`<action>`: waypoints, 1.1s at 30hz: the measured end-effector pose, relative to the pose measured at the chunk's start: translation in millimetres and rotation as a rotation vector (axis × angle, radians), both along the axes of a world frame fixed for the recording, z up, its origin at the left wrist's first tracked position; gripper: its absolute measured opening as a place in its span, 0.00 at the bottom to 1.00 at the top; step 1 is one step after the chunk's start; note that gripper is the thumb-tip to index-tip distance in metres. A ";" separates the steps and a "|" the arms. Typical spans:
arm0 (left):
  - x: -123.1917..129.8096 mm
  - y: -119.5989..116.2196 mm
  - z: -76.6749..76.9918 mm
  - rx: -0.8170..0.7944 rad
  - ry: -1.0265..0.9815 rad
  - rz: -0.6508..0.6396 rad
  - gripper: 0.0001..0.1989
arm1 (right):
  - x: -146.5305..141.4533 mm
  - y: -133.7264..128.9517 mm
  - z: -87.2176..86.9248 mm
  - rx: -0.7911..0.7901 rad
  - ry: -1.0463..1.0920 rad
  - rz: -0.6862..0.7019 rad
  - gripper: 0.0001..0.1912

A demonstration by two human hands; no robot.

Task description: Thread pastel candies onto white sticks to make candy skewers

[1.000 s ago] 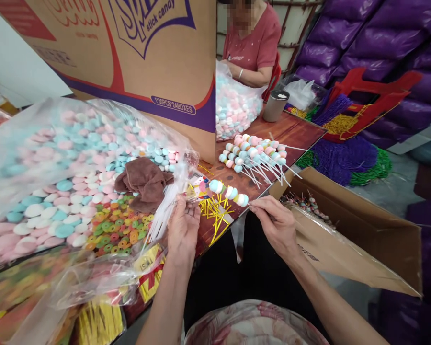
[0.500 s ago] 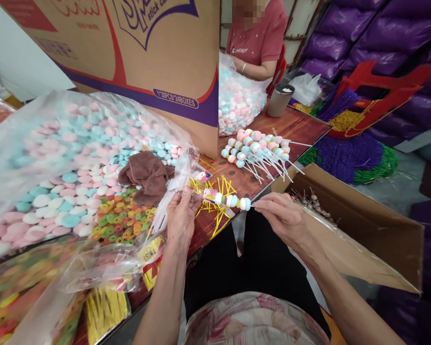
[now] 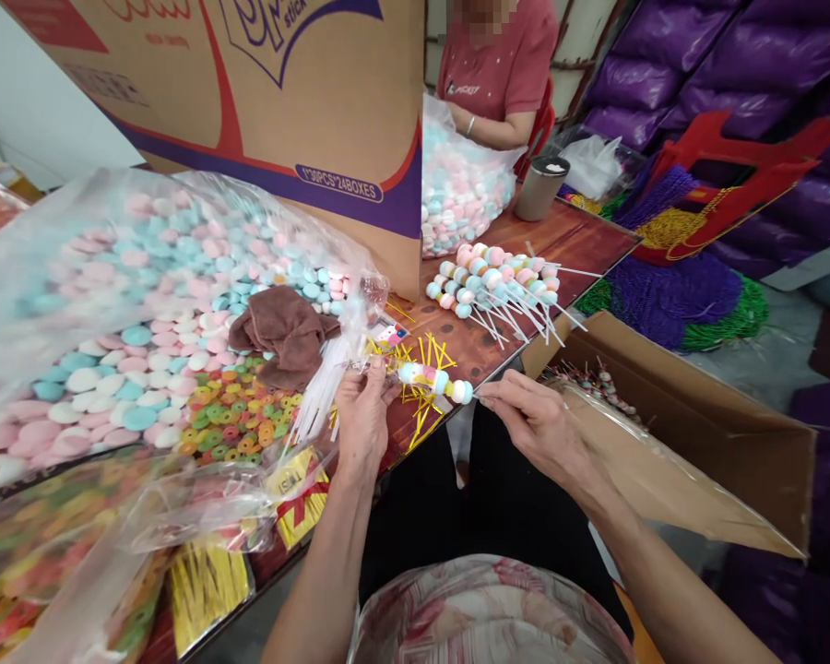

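A marshmallow skewer point(image 3: 437, 380) with pink, blue and white pieces lies level between my two hands, above the table's front edge. My right hand point(image 3: 526, 406) is closed, pinching the skewer's stick at its right end. At the other end, my left hand point(image 3: 364, 401) is closed on a clear plastic bag, which seems to lie around the skewer; its exact outline is hard to see. Gold twist ties point(image 3: 425, 406) are scattered on the table just beneath. White sticks point(image 3: 316, 401) lie in a bundle beside my left hand.
Finished skewers point(image 3: 494, 277) are piled on the table point(image 3: 595, 235). To the left are loose marshmallows point(image 3: 138, 387), gummy rings point(image 3: 239, 415) and a brown cloth point(image 3: 280, 332). A large carton point(image 3: 263, 120) stands behind; an open box point(image 3: 719, 415) is at right. A co-worker point(image 3: 498, 74) sits opposite.
The skewer and my right hand have moved slightly left, while my left hand has shifted a little right, so the hands are closer together. Both grips stay closed.
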State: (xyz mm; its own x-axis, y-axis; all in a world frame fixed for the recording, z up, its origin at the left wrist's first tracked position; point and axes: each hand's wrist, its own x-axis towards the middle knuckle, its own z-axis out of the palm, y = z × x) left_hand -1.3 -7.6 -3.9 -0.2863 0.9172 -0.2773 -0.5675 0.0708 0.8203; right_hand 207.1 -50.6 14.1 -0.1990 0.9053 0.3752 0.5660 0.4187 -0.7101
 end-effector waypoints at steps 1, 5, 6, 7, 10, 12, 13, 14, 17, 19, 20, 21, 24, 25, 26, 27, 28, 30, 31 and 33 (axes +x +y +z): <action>2.4 -1.1 -0.7 0.004 -0.009 0.016 0.18 | -1.7 -0.9 -1.1 0.007 -0.015 -0.013 0.11; 8.7 -4.5 -2.6 0.015 -0.036 0.029 0.18 | -4.2 -1.9 -4.2 0.002 -0.065 0.017 0.12; 9.3 -4.9 -2.8 0.017 -0.035 0.019 0.18 | -4.1 -1.5 -4.1 -0.006 -0.077 0.027 0.12; 9.7 -5.2 -3.0 0.018 -0.037 0.010 0.18 | -4.1 -1.0 -3.7 -0.016 -0.088 0.033 0.12; 10.1 -5.3 -3.1 0.020 -0.071 0.005 0.18 | -6.4 -0.4 -2.4 -0.048 -0.101 0.043 0.12; 11.0 -5.5 -2.8 0.013 -0.111 0.026 0.17 | -10.1 -1.3 -3.1 -0.037 -0.102 0.022 0.12; 11.9 -5.9 -2.3 0.011 -0.131 0.033 0.17 | -12.4 -2.2 -4.3 -0.020 -0.110 0.000 0.12; 13.1 -6.4 -1.6 0.011 -0.147 0.028 0.17 | -15.0 -3.3 -5.9 0.000 -0.125 -0.025 0.13; 18.5 -8.9 1.6 0.029 -0.184 -0.028 0.17 | -23.5 -7.8 -12.3 0.048 -0.206 -0.055 0.14; 22.9 -10.4 3.5 0.040 -0.187 -0.037 0.17 | -29.6 -11.7 -15.7 0.070 -0.270 -0.061 0.15; 24.9 -10.8 4.0 0.045 -0.186 -0.024 0.16 | -32.7 -13.9 -16.6 0.080 -0.296 -0.070 0.15; 26.7 -11.0 4.2 0.050 -0.185 -0.002 0.16 | -35.7 -16.2 -17.1 0.085 -0.309 -0.084 0.15; 30.4 -10.1 2.5 0.080 -0.187 0.067 0.15 | -42.8 -22.8 -16.6 0.047 -0.206 -0.117 0.14; 31.2 -9.7 1.5 0.094 -0.190 0.082 0.15 | -44.3 -24.4 -16.4 0.010 -0.128 -0.123 0.14; 31.9 -9.4 0.4 0.106 -0.194 0.091 0.16 | -45.4 -25.4 -16.3 -0.036 -0.039 -0.128 0.13; 32.6 -9.4 -0.6 0.114 -0.195 0.089 0.16 | -46.1 -25.7 -16.6 -0.089 0.052 -0.133 0.12; 33.3 -9.7 -1.5 0.115 -0.191 0.076 0.16 | -46.6 -25.4 -17.0 -0.150 0.137 -0.134 0.11; 34.8 -11.2 -2.6 0.095 -0.166 0.025 0.16 | -47.7 -22.9 -17.9 -0.279 0.268 -0.127 0.10; 35.6 -12.2 -2.7 0.082 -0.148 -0.008 0.16 | -48.7 -20.8 -18.0 -0.335 0.310 -0.120 0.10; 36.8 -14.5 -2.6 0.073 -0.130 -0.084 0.16 | -52.3 -15.9 -17.4 -0.385 0.348 -0.118 0.10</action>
State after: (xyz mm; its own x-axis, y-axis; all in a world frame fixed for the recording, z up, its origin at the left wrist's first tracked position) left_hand 35.6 -22.0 -6.4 -0.1741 0.9554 -0.2384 -0.6637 0.0650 0.7452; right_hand 154.7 -66.5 -3.3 -0.0108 0.9992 0.0372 0.2973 0.0388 -0.9540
